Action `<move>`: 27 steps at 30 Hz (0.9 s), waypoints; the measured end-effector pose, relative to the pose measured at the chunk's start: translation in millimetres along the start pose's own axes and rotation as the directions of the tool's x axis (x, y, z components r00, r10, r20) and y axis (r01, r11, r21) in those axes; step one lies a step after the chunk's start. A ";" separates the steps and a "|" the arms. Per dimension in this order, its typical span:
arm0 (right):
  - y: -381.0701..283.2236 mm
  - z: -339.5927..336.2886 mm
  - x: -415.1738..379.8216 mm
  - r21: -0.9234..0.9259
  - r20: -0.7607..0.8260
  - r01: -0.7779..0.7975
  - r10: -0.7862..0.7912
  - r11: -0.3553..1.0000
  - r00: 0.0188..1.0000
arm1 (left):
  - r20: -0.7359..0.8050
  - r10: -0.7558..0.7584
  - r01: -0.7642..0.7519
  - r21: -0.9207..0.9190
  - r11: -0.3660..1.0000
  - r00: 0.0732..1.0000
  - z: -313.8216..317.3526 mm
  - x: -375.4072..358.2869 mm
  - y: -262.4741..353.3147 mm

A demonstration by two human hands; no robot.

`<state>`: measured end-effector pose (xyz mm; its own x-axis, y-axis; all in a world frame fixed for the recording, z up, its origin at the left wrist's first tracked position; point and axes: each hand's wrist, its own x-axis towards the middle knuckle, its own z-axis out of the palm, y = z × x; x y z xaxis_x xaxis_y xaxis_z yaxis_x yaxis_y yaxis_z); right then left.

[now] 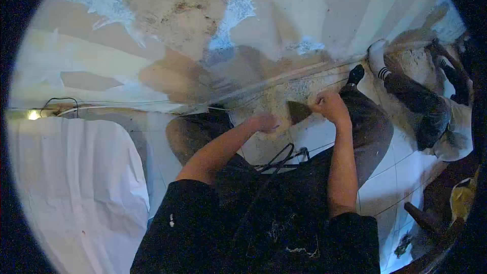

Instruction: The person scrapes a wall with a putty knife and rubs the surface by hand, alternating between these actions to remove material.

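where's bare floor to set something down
Bare tiles show right of the right knee, before the other person, and in a narrower strip between white sheet and left knee. Between the knees is crowded: left hand, right hand, flat blade, black cord.

Between the left hand (265, 123) and the scraper (298, 112) in the right hand (332, 106), I have a narrow gap over the floor (317, 136). Forward, the wall (304, 12) stops me at the floor's far edge. The left knee (181, 139) and right knee (378, 127) hem in both sides, and a black cable (276, 165) loops up nearer the body. Past the left knee I see a strip of open tile, then the white sheet (76, 167). Beyond the right knee, bare tiles give me room, bounded by a co-worker's leg (411, 91) towards the wall.
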<state>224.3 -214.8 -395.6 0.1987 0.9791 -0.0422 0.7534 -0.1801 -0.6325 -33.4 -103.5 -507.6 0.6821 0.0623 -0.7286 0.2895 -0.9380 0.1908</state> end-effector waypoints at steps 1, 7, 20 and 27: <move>7.1 5.4 -1.3 0.006 0.001 -0.006 0.006 1.000 1.000 | -0.096 -0.010 0.003 -0.079 0.997 0.995 7.3 -15.6 -3.0; -17.3 8.5 16.7 0.453 0.148 0.036 -0.115 0.891 0.982 | 0.110 0.039 -0.050 0.101 0.994 0.993 70.2 -23.5 -25.7; -40.3 -8.8 12.4 0.320 -0.215 0.070 0.001 0.945 0.977 | -0.835 -0.249 0.099 -0.231 0.968 0.491 -55.3 -313.7 133.3; -55.6 3.1 4.4 0.426 -0.072 0.052 -0.024 0.903 0.997 | -0.656 -0.739 0.362 -0.658 0.660 0.157 89.1 -348.0 -8.5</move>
<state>181.3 -200.2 -363.0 0.2250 0.9739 0.0285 0.4242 -0.0716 -0.9027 -333.1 -147.5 -314.3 0.3332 0.9262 0.1761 0.8799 -0.3726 0.2948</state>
